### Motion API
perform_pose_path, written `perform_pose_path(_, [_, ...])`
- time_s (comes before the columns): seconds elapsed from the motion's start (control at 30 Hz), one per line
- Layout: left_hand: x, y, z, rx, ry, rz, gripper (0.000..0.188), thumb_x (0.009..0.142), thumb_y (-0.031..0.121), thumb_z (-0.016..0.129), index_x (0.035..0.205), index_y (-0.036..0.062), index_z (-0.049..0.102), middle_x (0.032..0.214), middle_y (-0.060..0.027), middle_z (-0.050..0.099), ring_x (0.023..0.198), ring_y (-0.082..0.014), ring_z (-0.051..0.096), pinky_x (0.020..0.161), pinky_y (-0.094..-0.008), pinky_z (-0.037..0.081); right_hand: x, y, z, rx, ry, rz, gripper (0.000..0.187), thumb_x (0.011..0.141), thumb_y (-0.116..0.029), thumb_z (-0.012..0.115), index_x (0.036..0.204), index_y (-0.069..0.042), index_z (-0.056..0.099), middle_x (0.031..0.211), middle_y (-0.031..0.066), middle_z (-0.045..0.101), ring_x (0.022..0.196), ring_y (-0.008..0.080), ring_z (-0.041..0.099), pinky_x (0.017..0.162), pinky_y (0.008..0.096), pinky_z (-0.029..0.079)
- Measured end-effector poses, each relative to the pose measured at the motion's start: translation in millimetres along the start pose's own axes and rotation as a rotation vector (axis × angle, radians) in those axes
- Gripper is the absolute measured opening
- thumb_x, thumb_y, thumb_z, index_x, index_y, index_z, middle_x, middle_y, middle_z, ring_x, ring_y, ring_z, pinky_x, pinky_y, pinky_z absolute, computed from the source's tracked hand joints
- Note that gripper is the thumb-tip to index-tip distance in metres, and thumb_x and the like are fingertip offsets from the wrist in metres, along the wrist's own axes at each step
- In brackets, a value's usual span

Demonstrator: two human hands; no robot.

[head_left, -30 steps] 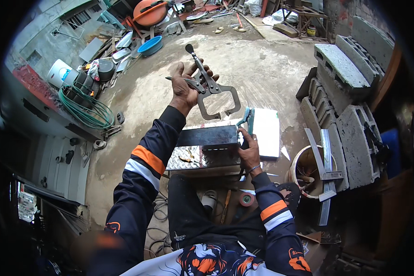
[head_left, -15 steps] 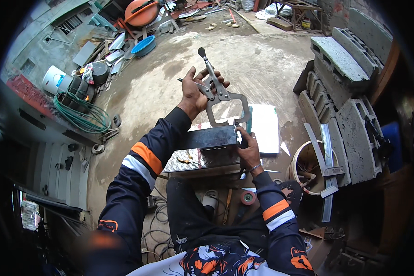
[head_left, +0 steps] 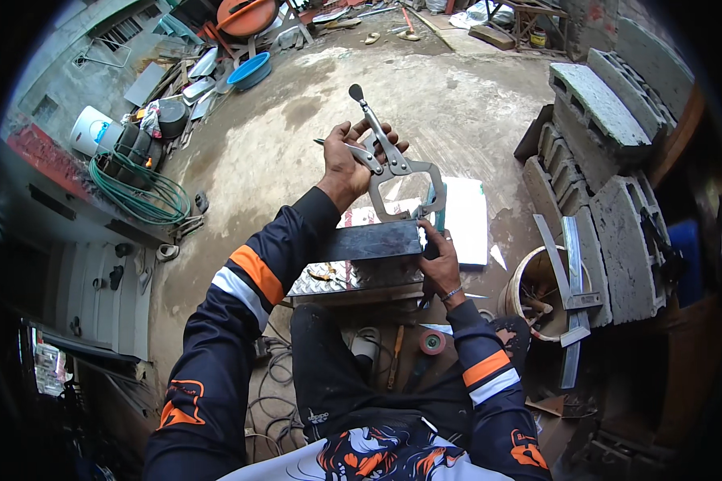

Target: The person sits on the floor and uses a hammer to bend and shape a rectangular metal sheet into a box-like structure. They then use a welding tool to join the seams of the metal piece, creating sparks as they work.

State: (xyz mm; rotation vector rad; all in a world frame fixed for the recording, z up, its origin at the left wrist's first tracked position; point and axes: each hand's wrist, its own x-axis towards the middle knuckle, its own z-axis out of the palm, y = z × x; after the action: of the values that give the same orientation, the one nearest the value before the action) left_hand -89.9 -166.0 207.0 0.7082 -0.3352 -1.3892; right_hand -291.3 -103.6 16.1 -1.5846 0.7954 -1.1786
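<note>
My left hand [head_left: 345, 167] is closed around the handles of a locking C-clamp [head_left: 396, 165], its long handle with a dark rounded end pointing up and away. The clamp's wide jaws hang at the far side of a dark rectangular metal tube [head_left: 373, 240], near its right end. At that right end my right hand [head_left: 442, 268] grips the tube with thumb and fingers, close to the lower jaw. Whether the jaws touch the tube I cannot tell. Beneath the tube is a patterned metal plate [head_left: 303, 282] on a low bench, with a small yellowish piece [head_left: 322, 276] on it.
A white panel [head_left: 466, 210] lies right of the bench. Further right stand a bucket [head_left: 509, 298] with metal squares beside it and stacked concrete blocks [head_left: 594, 96]. A tape roll [head_left: 432, 342] and cables [head_left: 274, 377] lie by my legs. A green hose [head_left: 128, 196] is coiled at left.
Both hands, the clamp and the tube sit slightly further right in the picture, while the view itself has shifted a little. My grips look the same.
</note>
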Motion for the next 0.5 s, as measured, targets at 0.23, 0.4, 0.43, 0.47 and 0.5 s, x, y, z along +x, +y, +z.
perform_pose_path(0.23, [-11.9,-13.7,8.0,0.049,-0.081,-0.108,0.05,0.103,0.041,0.029,0.122,-0.0007,0.047,0.104,-0.02,0.059,0.093,-0.034,0.065,0.096,-0.0603,0.053,6.9,2.7,0.7,0.088,0.026,-0.039,0.063,0.067,-0.016,0.088,0.126,-0.012,0.066,0.112,0.0107,0.06,0.104,0.0262,0.059,0.093,0.0365,0.048])
perform_pose_path(0.4, [-27.0,-9.1,10.2,-0.042,-0.195,-0.082,0.056,0.103,0.05,0.04,0.122,-0.0018,0.051,0.098,-0.016,0.057,0.087,-0.0295,0.063,0.097,-0.0538,0.052,11.0,7.8,-11.9,-0.013,-0.076,-0.005,0.056,0.069,-0.015,0.085,0.122,-0.01,0.068,0.115,0.0118,0.062,0.113,0.0281,0.058,0.099,0.0377,0.046])
perform_pose_path(0.43, [-29.4,-8.4,10.0,-0.065,-0.202,-0.064,0.056,0.102,0.05,0.042,0.122,-0.0017,0.051,0.097,-0.0158,0.057,0.087,-0.0291,0.063,0.097,-0.0534,0.052,10.8,10.9,-13.1,0.015,-0.063,0.001,0.055,0.069,-0.015,0.085,0.121,-0.009,0.068,0.117,0.0115,0.062,0.114,0.0282,0.058,0.101,0.0375,0.046])
perform_pose_path(0.47, [-32.0,-8.0,5.9,-0.091,-0.203,-0.045,0.055,0.102,0.049,0.043,0.121,-0.0016,0.052,0.097,-0.0156,0.057,0.087,-0.0287,0.063,0.097,-0.0529,0.052,10.7,6.3,-13.2,0.043,-0.057,0.01,0.054,0.069,-0.015,0.084,0.121,-0.009,0.068,0.118,0.0111,0.063,0.115,0.0284,0.057,0.102,0.0373,0.045])
perform_pose_path(0.5, [-35.6,-8.2,2.4,-0.109,-0.201,-0.04,0.053,0.102,0.049,0.047,0.119,-0.0012,0.053,0.095,-0.0148,0.058,0.088,-0.0279,0.062,0.1,-0.0503,0.051,10.8,1.7,-13.7,0.071,-0.049,0.02,0.054,0.069,-0.015,0.084,0.12,-0.009,0.069,0.119,0.0108,0.063,0.116,0.0286,0.057,0.103,0.0371,0.045])
